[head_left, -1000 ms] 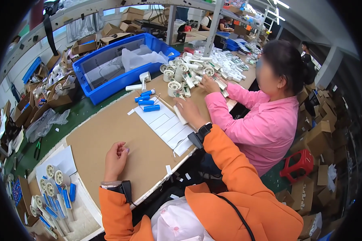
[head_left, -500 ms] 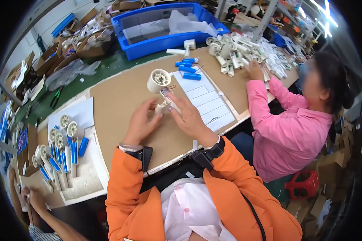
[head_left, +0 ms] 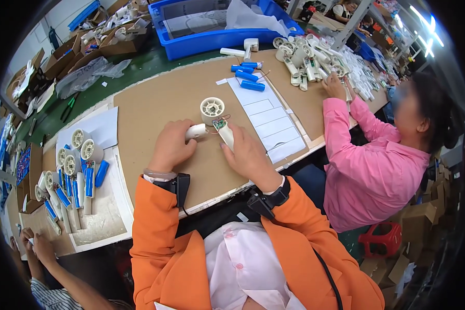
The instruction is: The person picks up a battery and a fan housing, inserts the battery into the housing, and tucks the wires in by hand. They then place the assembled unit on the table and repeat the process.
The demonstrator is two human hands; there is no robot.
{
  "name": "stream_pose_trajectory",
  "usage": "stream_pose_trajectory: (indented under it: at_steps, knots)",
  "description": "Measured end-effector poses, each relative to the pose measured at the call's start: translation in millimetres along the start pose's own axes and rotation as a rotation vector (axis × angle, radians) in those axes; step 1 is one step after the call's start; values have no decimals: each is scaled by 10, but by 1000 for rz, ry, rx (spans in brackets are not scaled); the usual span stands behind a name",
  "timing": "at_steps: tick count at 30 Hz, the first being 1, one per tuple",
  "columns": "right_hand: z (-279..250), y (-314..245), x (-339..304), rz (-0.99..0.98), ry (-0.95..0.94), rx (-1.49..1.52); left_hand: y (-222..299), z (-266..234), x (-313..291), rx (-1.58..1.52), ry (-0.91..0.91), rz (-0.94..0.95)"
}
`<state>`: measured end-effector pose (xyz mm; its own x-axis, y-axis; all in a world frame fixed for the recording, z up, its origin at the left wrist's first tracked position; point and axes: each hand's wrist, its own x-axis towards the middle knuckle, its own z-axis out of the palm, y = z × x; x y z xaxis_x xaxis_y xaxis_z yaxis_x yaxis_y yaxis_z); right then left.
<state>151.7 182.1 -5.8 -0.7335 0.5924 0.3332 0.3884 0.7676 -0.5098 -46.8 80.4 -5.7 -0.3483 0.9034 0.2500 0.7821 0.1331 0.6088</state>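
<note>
My left hand [head_left: 171,145] is closed on a white plastic handle piece [head_left: 195,131], its end pointing right. My right hand [head_left: 249,157] grips a white handle shell [head_left: 225,135] with a small green circuit board [head_left: 220,124] at its upper end. Thin reddish wires run from the board, some toward the left-hand piece. Just beyond both hands a white round housing [head_left: 212,107], spoked inside with a dark centre, touches or nearly touches the shell's upper end. Whether the parts are joined I cannot tell.
Several blue battery cells [head_left: 250,76] lie near a lined paper sheet [head_left: 266,119]. On the left are assembled handles with blue cells [head_left: 77,188]. A blue bin [head_left: 212,44] stands at the back. A co-worker in pink [head_left: 369,165] handles white parts [head_left: 307,59] at right; another person's hands [head_left: 39,245] show lower left.
My hands have drawn apart, and the left-hand piece now points sideways. The circuit board on the right-hand shell has come into sight. The round housing sits slightly more to the right.
</note>
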Motion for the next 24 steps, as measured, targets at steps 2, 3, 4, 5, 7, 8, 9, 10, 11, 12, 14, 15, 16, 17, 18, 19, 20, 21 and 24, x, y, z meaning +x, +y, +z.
stream_pose_trajectory:
  at_steps: [2,3,4,5,7,8,9,10,11,12,14,15,16,17,18,19,20,21,24]
  knots:
    - [-43,-20,-16,-18,-7,-30,-26,-37,-1,149,-7,10]
    - [-52,-24,-25,-27,-10,-45,-29,-44,-11,150,-8,9]
    - [-44,-21,-38,-27,-11,-43,-31,-51,-26,151,-8,26]
    - [-30,-12,-55,-57,6,-48,-29,-58,-42,152,-7,43]
    - [-12,9,-74,-118,42,-59,-8,-66,-52,153,-6,61]
    - [-6,23,-85,-118,41,-59,13,-53,-55,111,15,119]
    - [1,39,-97,-145,36,-79,35,-38,-57,68,36,176]
    - [6,55,-110,-172,30,-99,49,-27,-55,25,57,233]
    - [0,45,-112,-200,28,-119,60,-39,-49,26,58,234]
    - [-9,28,-117,-200,30,-120,74,-54,-41,10,14,215]
    - [-30,-14,-134,-187,-23,-108,105,-82,-20,-24,-71,179]
    - [-49,-37,-136,-180,-49,-104,117,-95,-16,-25,-70,183]
    - [-76,-33,-131,-176,-44,-112,126,-92,1,-32,-99,177]
    - [-106,-27,-125,-201,-69,-96,131,-90,11,-40,-127,173]
    - [-140,-20,-113,-227,-94,-81,133,-87,22,-48,-154,169]
    - [-180,-14,-93,-253,-119,-66,121,-88,21,-53,-151,181]
    - [-246,0,-54,-251,-113,-78,92,-95,4,-44,-152,173]
    - [-356,28,0,-237,-160,-70,77,-96,-23,-36,-152,163]
    - [-647,198,287,-126,-266,-111,131,-110,-27,-33,-148,166]
